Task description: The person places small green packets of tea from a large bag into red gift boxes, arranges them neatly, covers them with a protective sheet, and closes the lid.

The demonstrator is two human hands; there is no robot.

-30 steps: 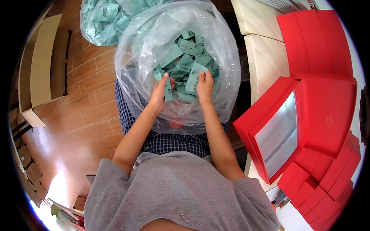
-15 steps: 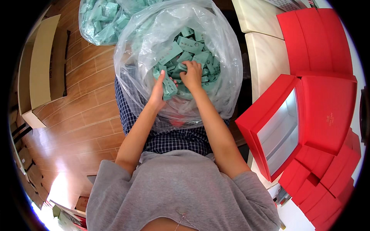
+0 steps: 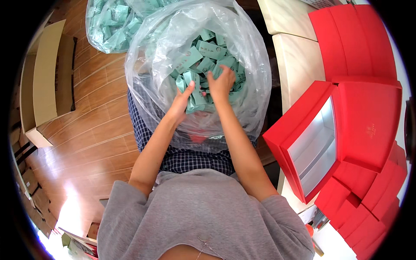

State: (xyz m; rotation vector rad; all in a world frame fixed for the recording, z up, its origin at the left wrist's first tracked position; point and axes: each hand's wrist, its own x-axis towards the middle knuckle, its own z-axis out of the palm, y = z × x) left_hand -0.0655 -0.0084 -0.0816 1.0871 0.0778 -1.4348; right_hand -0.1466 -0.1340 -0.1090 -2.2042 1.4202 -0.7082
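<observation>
A large clear plastic bag (image 3: 143,52) stands open in front of me, filled with small pale green packets (image 3: 212,50). Inside its mouth, my left hand (image 3: 180,103) is closed around several green packets (image 3: 193,80), thumb on top. To its right, my right hand (image 3: 222,86) reaches onto the pile, its thumb and fingers apart over a loose packet. Part of its fingertips is hidden among the packets.
A second bag of green packets (image 3: 110,28) lies at the far left. On the right, an open red gift box (image 3: 299,130) with a silvery inside stands among stacked red boxes (image 3: 353,43). A cardboard box (image 3: 47,73) sits on the wooden floor (image 3: 99,121).
My right hand has moved right and slightly farther over the pile, its fingers spreading. My left hand has shifted slightly right and now shows more packets gathered in it.
</observation>
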